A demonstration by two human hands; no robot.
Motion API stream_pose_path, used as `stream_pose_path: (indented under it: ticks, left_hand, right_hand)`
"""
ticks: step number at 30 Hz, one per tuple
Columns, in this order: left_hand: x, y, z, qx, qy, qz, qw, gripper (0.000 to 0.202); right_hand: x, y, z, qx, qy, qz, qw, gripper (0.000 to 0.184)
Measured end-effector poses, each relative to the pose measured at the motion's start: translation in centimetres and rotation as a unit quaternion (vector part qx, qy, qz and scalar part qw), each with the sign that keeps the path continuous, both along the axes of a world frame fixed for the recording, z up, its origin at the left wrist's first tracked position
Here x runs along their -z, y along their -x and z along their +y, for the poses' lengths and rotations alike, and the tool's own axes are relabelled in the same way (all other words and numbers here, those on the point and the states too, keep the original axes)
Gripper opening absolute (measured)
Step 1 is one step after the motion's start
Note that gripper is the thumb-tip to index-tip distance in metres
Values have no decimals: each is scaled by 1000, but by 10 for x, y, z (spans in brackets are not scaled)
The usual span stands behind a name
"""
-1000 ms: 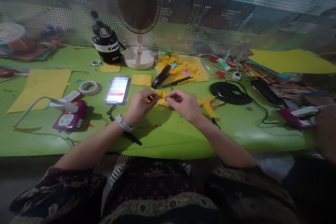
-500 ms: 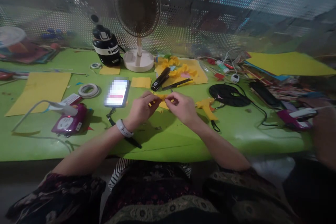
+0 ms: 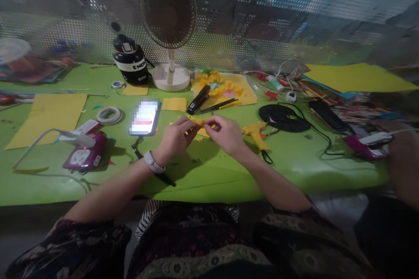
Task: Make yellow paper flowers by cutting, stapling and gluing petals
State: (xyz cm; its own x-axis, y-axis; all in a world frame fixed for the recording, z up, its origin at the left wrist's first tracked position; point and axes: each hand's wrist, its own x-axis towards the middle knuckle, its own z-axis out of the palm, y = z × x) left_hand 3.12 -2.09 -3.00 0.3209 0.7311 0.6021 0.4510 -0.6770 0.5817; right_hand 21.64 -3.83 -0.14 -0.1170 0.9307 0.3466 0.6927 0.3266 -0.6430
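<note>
My left hand and my right hand meet over the green table, both pinched on a small yellow paper piece held between them. More yellow paper lies on the table just under the hands. A white watch sits on my left wrist. A lit phone lies to the left of my left hand. A yellow glue gun lies just right of my right hand.
A desk fan, a black jug, a black stapler and yellow paper flowers stand behind. Tape roll and a purple power socket sit left. Coiled black cable lies right. Another person's arm shows at the right edge.
Both hands stayed together on the yellow paper piece, shifting slightly as the fingers work it. The view has drifted a little.
</note>
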Motion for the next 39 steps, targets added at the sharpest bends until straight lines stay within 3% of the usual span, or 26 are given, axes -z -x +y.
stream_pose_path:
  ticks: [16, 30, 39]
  left_hand:
    - [2, 1, -3, -11, -138, 71, 988, 19]
    - [0, 2, -3, -13, -162, 99, 982, 19]
    - [2, 0, -2, -5, -135, 66, 989, 19]
  right_hand:
    - [-1, 2, -1, -3, -37, -6, 999, 6]
    - [-1, 2, -1, 0, -34, -12, 999, 6]
    - [-2, 3, -2, 2, -24, -7, 1000, 7]
